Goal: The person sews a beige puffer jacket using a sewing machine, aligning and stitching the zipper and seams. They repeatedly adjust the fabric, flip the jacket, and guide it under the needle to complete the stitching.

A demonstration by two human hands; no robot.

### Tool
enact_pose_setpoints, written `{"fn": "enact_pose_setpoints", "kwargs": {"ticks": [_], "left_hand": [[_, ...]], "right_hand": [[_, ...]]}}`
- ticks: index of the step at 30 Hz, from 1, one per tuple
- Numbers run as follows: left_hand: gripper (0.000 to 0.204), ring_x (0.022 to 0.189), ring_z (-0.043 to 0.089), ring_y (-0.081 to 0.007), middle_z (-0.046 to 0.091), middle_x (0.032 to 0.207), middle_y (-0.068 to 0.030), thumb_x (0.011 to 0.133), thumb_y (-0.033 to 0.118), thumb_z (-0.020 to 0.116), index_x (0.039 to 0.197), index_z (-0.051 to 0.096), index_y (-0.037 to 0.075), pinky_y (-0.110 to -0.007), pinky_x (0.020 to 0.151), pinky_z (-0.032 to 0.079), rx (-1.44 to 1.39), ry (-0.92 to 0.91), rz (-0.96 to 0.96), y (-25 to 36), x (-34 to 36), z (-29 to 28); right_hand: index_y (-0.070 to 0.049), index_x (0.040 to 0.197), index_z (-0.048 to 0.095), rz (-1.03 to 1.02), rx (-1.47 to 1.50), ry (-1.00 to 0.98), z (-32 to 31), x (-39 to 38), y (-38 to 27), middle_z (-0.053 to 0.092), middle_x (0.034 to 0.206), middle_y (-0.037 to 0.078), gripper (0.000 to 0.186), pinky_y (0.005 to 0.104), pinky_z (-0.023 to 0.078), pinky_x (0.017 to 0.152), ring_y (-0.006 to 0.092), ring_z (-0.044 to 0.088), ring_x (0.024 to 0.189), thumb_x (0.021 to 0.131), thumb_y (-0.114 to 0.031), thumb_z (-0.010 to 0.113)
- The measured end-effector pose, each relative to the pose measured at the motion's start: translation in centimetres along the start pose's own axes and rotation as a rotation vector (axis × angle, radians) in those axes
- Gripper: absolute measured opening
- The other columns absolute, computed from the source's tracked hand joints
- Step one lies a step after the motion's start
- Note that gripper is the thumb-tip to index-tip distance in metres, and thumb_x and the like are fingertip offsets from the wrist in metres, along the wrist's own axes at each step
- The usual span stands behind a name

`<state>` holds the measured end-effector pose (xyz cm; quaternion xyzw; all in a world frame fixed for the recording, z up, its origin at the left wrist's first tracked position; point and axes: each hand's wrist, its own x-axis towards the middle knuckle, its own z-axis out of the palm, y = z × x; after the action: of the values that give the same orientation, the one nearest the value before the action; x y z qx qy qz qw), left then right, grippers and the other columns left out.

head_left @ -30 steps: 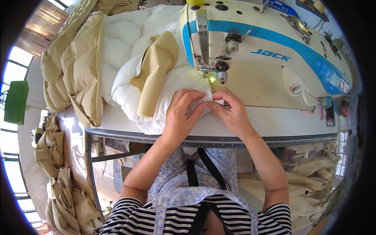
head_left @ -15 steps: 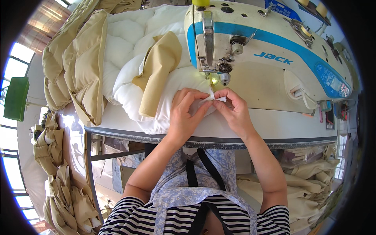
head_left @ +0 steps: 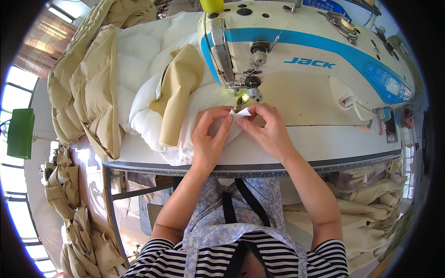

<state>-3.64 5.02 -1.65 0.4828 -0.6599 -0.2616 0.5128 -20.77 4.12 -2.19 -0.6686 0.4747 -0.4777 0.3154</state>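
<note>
Just in front of the needle of a white and blue sewing machine (head_left: pixel 278 44), both my hands pinch a small white piece of fabric (head_left: pixel 241 112). My left hand (head_left: pixel 209 136) has its thumb and fingertips closed on the left end of it. On the right end, my right hand (head_left: pixel 269 129) grips with thumb and forefinger, and a white corner sticks up between the two hands. A lit spot shows by the presser foot (head_left: pixel 243 96). Left of my left hand lies a puffy white padded garment (head_left: pixel 143 60), with a tan fabric piece (head_left: pixel 178 92) folded over it.
A tan quilted section (head_left: pixel 99 78) lies at the table's left. A ruler strip (head_left: pixel 259 171) runs along the front edge. Tan cloth heaps sit below at left (head_left: pixel 85 236) and right (head_left: pixel 366 217). A green box-shaped object (head_left: pixel 21 133) is at far left.
The machine and both hands appear farther left in the picture, as the view has shifted. The white piece's corner, earlier low between my fingers, now stands up more visibly.
</note>
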Motion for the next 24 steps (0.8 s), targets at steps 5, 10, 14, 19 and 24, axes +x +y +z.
{"fn": "enact_pose_setpoints", "kwargs": {"ticks": [5, 10, 14, 19, 24], "left_hand": [[0.011, 0.097, 0.061, -0.0116, 0.071, 0.109, -0.0069, 0.096, 0.009, 0.067, 0.103, 0.066, 0.001, -0.026, 0.088, 0.047, -0.003, 0.02, -0.047, 0.4, -0.2, 0.2], [0.008, 0.098, 0.062, -0.0156, 0.071, 0.104, -0.0064, 0.093, 0.006, 0.068, 0.1, 0.066, 0.002, -0.028, 0.088, 0.047, -0.078, 0.047, -0.114, 0.1, -0.3, 0.2], [0.01, 0.094, 0.061, -0.0123, 0.069, 0.101, -0.0048, 0.094, 0.008, 0.069, 0.102, 0.067, 0.002, -0.025, 0.086, 0.047, -0.136, 0.049, -0.161, -0.3, -0.2, 0.2], [0.011, 0.09, 0.058, -0.0091, 0.067, 0.097, -0.0022, 0.095, 0.008, 0.068, 0.104, 0.067, 0.002, -0.023, 0.083, 0.046, -0.184, 0.047, -0.204, -0.3, 0.0, 0.0], [0.011, 0.089, 0.057, -0.0075, 0.066, 0.097, -0.0014, 0.095, 0.007, 0.068, 0.104, 0.067, 0.001, -0.022, 0.082, 0.046, -0.174, 0.057, -0.187, -0.2, 0.0, 0.1]], "right_hand": [[0.001, 0.097, 0.068, 0.169, 0.327, -0.089, -0.1, 0.6, -0.1, 0.067, 0.084, 0.008, 0.023, 0.0316, 0.05, 0.073, 0.0166, 0.064, 0.08, 0.086, -0.017, 0.078], [0.0, 0.105, 0.065, 0.318, 0.204, -0.271, -0.8, 1.1, 0.2, 0.067, 0.097, 0.001, 0.021, 0.0255, 0.05, 0.079, 0.0076, 0.06, 0.088, 0.09, -0.012, 0.074], [0.001, 0.108, 0.065, 0.291, 0.402, -0.281, -0.5, 1.4, 0.8, 0.068, 0.099, 0.002, 0.023, 0.0245, 0.051, 0.08, 0.008, 0.062, 0.089, 0.091, -0.013, 0.074], [0.001, 0.109, 0.065, 0.334, 0.54, -0.244, -0.4, 1.5, 1.0, 0.068, 0.098, 0.001, 0.022, 0.0227, 0.05, 0.079, 0.007, 0.061, 0.09, 0.093, -0.012, 0.072], [0.0, 0.107, 0.066, 0.331, 0.431, -0.311, -0.3, 1.9, 1.0, 0.067, 0.097, 0.001, 0.02, 0.023, 0.051, 0.079, 0.0063, 0.061, 0.089, 0.093, -0.011, 0.072]]}}
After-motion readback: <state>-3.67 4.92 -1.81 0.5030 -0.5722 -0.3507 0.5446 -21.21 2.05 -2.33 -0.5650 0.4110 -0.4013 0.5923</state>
